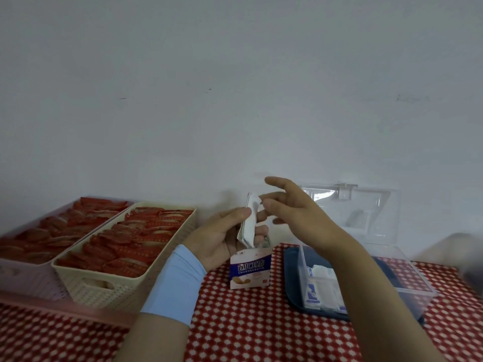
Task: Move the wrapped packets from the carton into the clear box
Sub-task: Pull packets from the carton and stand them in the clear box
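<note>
Over the red checked surface (pixel 248 330), holds a small blue and white carton (pixel 249 271) in the left hand (pixel 222 241), fingers curled round its top. Presses the thumb on a bunch of white wrapped packets (pixel 249 223) sticking up out of the carton. Reaches in with the right hand (pixel 295 212), fingers mostly straight and spread, tips right at the top of the bunch; hard to tell if pinching or only touching. Just to the right, clear box (pixel 415 291) open, lid (pixel 366 205) leaning back by the wall, more packets (pixel 322 286) lying inside. Far to the left, cream basket (pixel 125 286) and pink basket (pixel 23 278) side by side, both full of red wrappers (pixel 136 239).
</note>
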A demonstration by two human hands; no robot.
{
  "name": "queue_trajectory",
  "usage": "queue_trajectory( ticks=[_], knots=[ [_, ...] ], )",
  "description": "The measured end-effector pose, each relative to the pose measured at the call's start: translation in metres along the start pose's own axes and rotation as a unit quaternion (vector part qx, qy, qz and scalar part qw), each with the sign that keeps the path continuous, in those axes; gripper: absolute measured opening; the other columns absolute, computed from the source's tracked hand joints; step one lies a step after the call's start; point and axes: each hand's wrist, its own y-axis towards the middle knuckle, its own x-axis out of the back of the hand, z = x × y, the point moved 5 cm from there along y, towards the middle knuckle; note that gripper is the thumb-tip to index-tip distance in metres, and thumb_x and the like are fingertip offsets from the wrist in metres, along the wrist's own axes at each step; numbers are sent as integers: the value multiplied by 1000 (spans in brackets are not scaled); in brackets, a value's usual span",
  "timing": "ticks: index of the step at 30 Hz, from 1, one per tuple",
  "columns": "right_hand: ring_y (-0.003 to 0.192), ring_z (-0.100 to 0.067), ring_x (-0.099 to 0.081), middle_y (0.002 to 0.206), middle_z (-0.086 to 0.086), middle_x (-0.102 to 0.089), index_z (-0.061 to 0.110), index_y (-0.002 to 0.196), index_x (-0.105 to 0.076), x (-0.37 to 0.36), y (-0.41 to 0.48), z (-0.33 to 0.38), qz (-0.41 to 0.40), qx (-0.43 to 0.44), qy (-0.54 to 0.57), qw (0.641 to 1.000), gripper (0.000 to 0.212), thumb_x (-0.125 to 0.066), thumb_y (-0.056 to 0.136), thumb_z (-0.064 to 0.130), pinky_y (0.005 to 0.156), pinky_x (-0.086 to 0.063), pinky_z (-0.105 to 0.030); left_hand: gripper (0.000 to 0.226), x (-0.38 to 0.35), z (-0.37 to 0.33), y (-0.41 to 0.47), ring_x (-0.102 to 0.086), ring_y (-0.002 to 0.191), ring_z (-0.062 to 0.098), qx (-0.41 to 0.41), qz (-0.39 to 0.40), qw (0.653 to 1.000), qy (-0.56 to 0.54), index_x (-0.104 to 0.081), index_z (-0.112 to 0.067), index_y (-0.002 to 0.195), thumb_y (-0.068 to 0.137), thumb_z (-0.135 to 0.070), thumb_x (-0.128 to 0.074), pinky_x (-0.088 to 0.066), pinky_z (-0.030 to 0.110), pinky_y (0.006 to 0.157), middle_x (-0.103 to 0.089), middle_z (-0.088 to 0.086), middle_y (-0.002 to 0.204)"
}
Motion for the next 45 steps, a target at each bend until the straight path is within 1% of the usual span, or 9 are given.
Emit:
queue_trajectory(
  ticks=[9,13,17,21,27,31,36,41,45],
  knots=[
    [83,-16,-69,90,-9,-76,16,90,-77,28,-29,1,36,-50,-16,998,7,-71,89,14,92,-55,-36,36,-38,17,-10,-74,73,23,50,42,997,51,-61,0,111,81,-19,-61,-62,31,64,-75,16,93],
    [74,-7,-68,83,-2,-76,11,90,-76,48,-40,3,26,-60,-69,996,5,-72,88,12,67,-51,-16,17,-48,22,-11,-73,84,25,34,3,990,139,-64,-1,104,92,-13,-63,-61,33,68,-74,17,96],
    [63,-3,-64,70,3,-72,10,87,-76,66,-47,7,-1,-63,-126,990,3,-74,86,12,56,-45,-10,3,-64,10,-12,-68,68,5,-50,-64,892,444,-72,-18,87,85,-18,-74,-53,18,64,-75,-4,75],
    [70,-8,-70,78,-1,-75,12,88,-74,76,-52,8,-13,-71,-124,990,4,-73,86,15,68,-56,-25,5,-81,7,-8,-64,62,8,-69,-83,857,503,-73,-17,86,81,-18,-75,-54,22,65,-74,-1,74],
    [76,-17,-75,89,-8,-76,8,101,-71,82,-59,-8,-9,-124,-71,990,11,-68,91,9,71,-61,-32,11,-88,28,-2,-66,60,6,-58,-123,885,446,-73,-7,94,83,-10,-72,-50,16,54,-75,7,81],
    [72,-17,-73,88,-10,-75,4,101,-71,85,-59,-26,-26,-160,-79,984,12,-67,90,7,68,-61,-34,14,-86,46,2,-73,73,17,-39,-129,895,426,-72,-8,97,84,-13,-74,-62,31,69,-74,9,86],
    [68,-20,-69,86,-14,-72,4,98,-71,105,-54,-47,-98,-189,-164,963,13,-61,89,5,59,-58,-31,35,-61,42,7,-73,81,25,0,-171,831,529,-73,-5,90,91,-38,-61,-59,40,84,-75,9,84],
    [74,-28,-71,92,-24,-73,-5,102,-70,77,-38,-73,-19,-265,-239,934,19,-62,86,1,68,-60,-34,35,-52,77,20,-72,94,28,141,-120,882,433,-67,-6,105,98,-36,-51,-59,40,88,-72,15,106],
    [55,-19,-59,67,-11,-65,3,80,-64,53,-28,-85,56,-297,-299,905,6,-65,86,4,53,-50,-26,32,-49,89,25,-71,97,25,171,-104,909,365,-60,-11,115,101,-36,-44,-59,37,87,-68,13,116]
  ],
)
